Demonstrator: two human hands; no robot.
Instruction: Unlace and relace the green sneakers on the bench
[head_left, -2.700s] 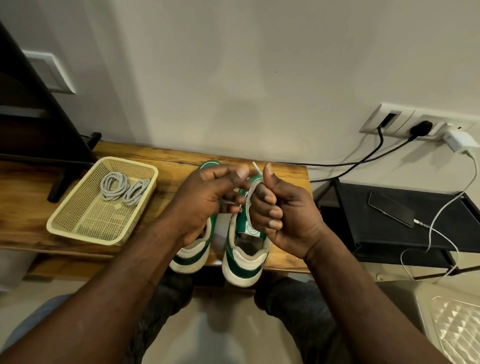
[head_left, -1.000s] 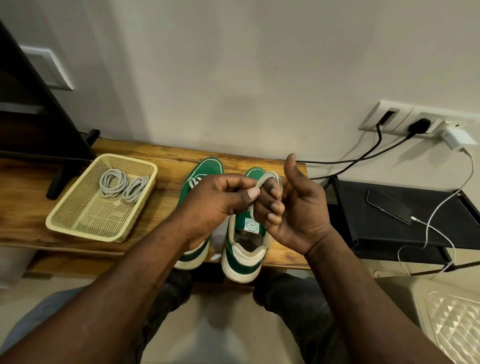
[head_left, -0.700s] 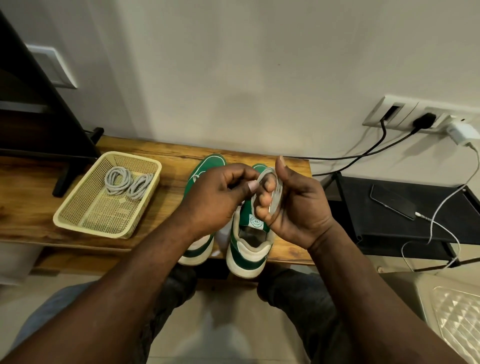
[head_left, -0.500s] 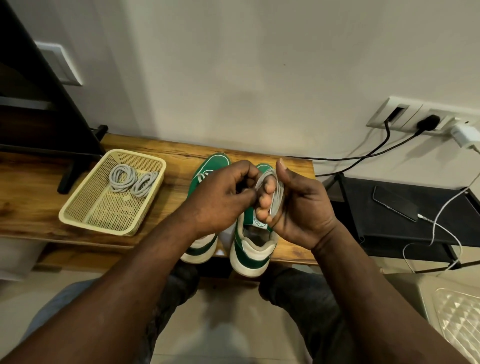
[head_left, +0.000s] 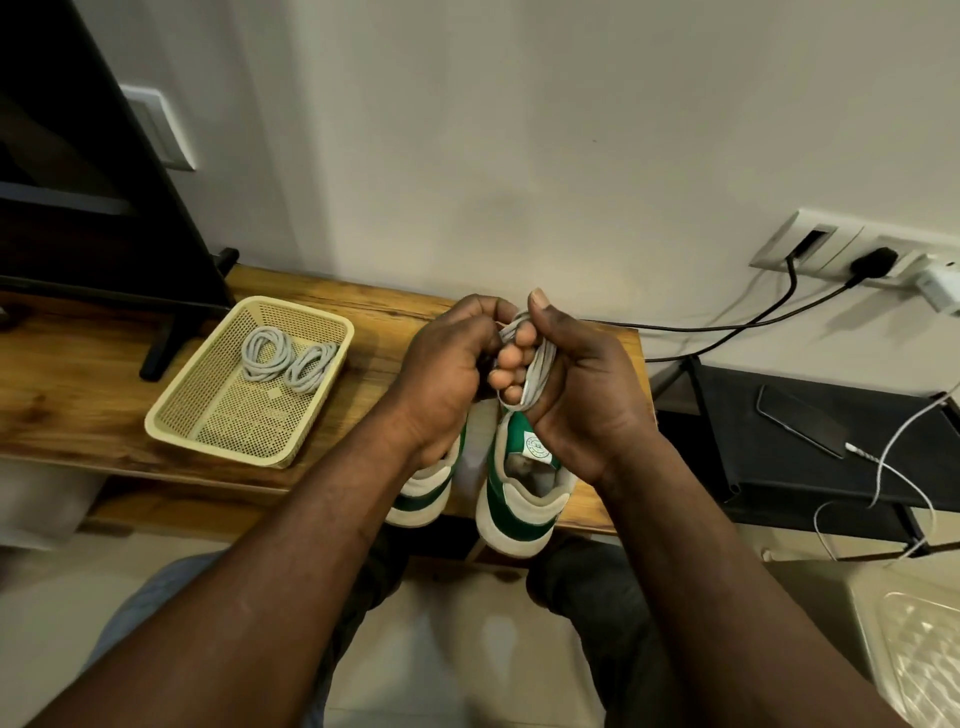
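Note:
Two green and white sneakers stand side by side on the wooden bench (head_left: 78, 395), heels toward me: the left sneaker (head_left: 423, 496) and the right sneaker (head_left: 514, 493). Both are partly hidden by my hands, which are raised just above them. A grey shoelace (head_left: 537, 376) is wound in loops around the curled fingers of my right hand (head_left: 571, 379), thumb up. My left hand (head_left: 447, 364) pinches the lace's end right beside those fingers.
A cream plastic basket (head_left: 218, 431) on the bench left of the sneakers holds two coiled grey laces (head_left: 288, 356). A black TV stand foot (head_left: 171, 322) is behind it. To the right, a black shelf (head_left: 727, 410) carries a phone (head_left: 802, 421); cables run to the wall sockets (head_left: 857, 249).
The lace has been wound into more loops round my right fingers, and my left hand has closed in against it. My view has shifted slightly to the left.

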